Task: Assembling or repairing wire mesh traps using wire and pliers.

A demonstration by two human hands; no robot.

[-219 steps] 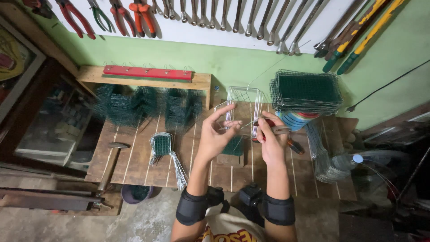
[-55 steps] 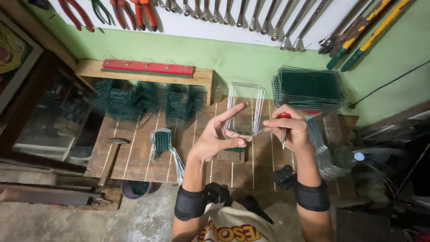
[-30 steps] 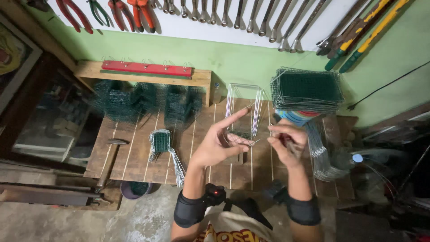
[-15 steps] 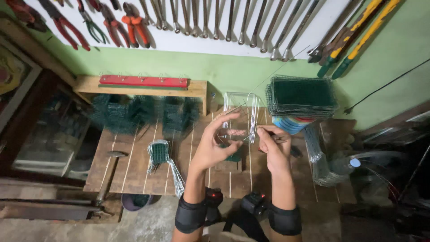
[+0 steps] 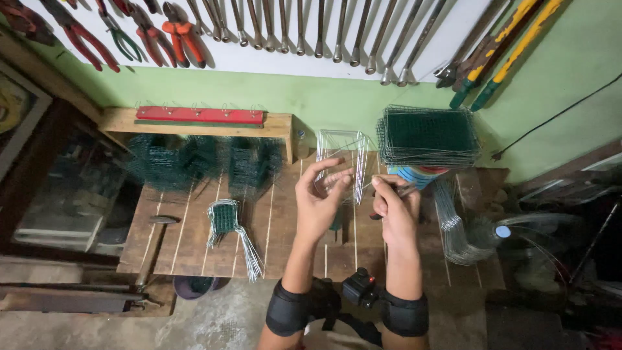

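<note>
While held up over a slatted wooden bench (image 5: 194,240) at frame centre, small wire frame (image 5: 340,165) between two hands.

From the head view: green wall (image 5: 324,97) across the top, white board of hanging pliers and wrenches (image 5: 291,26) above it, red rail (image 5: 199,115) on a shelf at upper left. One stack of green mesh panels (image 5: 427,135) at upper right, three dark mesh clumps (image 5: 201,162) left of centre, one small mesh piece with trailing wires (image 5: 227,223) lower left, one hammer (image 5: 152,249) at the bench's left edge. Left hand (image 5: 317,204) half spread, fingertips touching the frame's lower part; right hand (image 5: 395,207) curled, pinching a thin tool (image 5: 405,190) just right of the frame.
</note>
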